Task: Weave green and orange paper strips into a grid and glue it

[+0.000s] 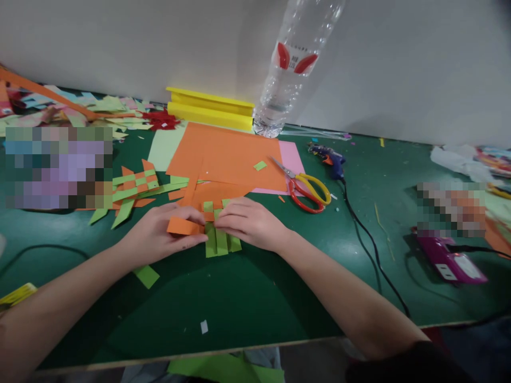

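Note:
My left hand (165, 231) is closed around an orange paper strip (183, 226), which reaches across toward several green paper strips (215, 242) standing side by side on the table. Over those green strips, my right hand (249, 223) has its fingers pressed together at their upper part. Its fingertips hide exactly what they pinch. A bit of orange paper crosses between the green strips there. To the left lies a woven piece of orange and green strips (139, 183), flat on the table. Loose green paper (147, 276) shows below my left wrist.
Orange sheets (223, 154) lie behind my hands, with scissors (307, 186) and a blue glue gun (329, 159) to their right. A water bottle (283, 80) stands against the wall by a yellow folded strip (209, 109). Paper scraps (80, 109) fill the back left. A purple device (449, 258) is far right.

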Available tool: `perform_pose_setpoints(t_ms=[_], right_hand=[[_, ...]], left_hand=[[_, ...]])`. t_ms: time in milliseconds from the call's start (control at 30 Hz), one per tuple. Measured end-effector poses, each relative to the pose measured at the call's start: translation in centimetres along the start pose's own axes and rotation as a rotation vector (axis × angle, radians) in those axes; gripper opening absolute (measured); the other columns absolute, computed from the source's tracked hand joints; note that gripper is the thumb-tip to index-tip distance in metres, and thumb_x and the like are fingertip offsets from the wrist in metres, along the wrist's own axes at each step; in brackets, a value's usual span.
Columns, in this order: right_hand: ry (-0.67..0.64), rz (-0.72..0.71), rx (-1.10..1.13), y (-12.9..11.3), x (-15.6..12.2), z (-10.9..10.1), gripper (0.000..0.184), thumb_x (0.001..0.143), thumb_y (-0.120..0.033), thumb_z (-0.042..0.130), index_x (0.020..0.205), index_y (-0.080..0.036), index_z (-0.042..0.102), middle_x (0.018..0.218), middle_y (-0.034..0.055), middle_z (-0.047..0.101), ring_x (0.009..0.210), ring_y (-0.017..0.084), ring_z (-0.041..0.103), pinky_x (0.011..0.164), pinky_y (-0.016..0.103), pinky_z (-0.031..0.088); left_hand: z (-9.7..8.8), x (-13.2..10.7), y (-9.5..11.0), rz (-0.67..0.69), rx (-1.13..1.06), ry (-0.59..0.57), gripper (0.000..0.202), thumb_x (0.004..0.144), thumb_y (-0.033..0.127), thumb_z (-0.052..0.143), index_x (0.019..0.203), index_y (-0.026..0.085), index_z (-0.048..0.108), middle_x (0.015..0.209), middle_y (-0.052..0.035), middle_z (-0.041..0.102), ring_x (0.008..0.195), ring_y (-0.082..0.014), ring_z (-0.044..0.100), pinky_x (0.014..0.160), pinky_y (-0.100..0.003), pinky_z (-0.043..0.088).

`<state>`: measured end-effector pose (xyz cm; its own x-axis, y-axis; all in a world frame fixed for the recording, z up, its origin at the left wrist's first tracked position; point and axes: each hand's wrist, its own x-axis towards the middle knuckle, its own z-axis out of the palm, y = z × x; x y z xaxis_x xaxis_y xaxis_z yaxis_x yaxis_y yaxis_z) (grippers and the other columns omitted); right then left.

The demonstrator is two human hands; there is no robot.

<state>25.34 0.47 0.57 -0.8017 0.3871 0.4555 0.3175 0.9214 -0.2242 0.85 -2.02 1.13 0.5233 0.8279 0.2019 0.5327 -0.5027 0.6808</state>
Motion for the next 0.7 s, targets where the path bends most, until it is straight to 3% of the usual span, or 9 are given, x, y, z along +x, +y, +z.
perform_pose_setpoints(t_ms=[267, 367, 533, 700], right_hand=[[-0.151, 0.036, 0.074, -0.3, 0.0, -0.1, 0.020, 0.097, -0.019, 0.048, 0.104, -0.014, 0.066, 0.098, 0.0073, 0.072, 0.090, 0.016, 0.064, 0.081, 0.029, 0.051], [-0.167, 0.052, 0.061, -0.8, 0.2, -0.2, 0.023, 0.096, -0.031, 0.053, 0.102, -0.014, 0.066, 0.094, 0.0089, 0.070, 0.088, 0.018, 0.064, 0.078, 0.032, 0.051], [-0.177, 0.072, -0.009, -1.7, 0.4, -0.2, 0.049, 0.085, -0.059, 0.061, 0.101, -0.013, 0.067, 0.097, 0.0117, 0.068, 0.091, 0.022, 0.063, 0.079, 0.035, 0.053], [-0.193, 0.064, -0.098, -2.4, 0.5, 0.1, 0.055, 0.085, -0.061, 0.058, 0.100, -0.009, 0.067, 0.101, 0.0145, 0.068, 0.095, 0.026, 0.061, 0.083, 0.038, 0.053]], left_hand=[[-0.4, 0.1, 0.1, -0.023, -0.023, 0.000, 0.029, 0.090, 0.047, 0.053, 0.084, 0.023, 0.067, 0.088, -0.0027, 0.073, 0.078, -0.0172, 0.066, 0.074, -0.028, 0.052], [-0.5, 0.2, 0.3, -0.052, -0.034, 0.012, 0.028, 0.090, 0.046, 0.051, 0.088, 0.023, 0.066, 0.085, -0.0019, 0.072, 0.073, -0.0160, 0.065, 0.067, -0.026, 0.051], [-0.7, 0.2, 0.6, -0.071, -0.042, 0.010, 0.027, 0.090, 0.044, 0.050, 0.088, 0.022, 0.065, 0.084, -0.0011, 0.071, 0.069, -0.0149, 0.064, 0.064, -0.025, 0.049], [-0.7, 0.2, 0.6, -0.058, -0.054, 0.030, 0.024, 0.090, 0.041, 0.051, 0.086, 0.022, 0.065, 0.082, 0.0001, 0.070, 0.065, -0.0133, 0.063, 0.063, -0.024, 0.048]])
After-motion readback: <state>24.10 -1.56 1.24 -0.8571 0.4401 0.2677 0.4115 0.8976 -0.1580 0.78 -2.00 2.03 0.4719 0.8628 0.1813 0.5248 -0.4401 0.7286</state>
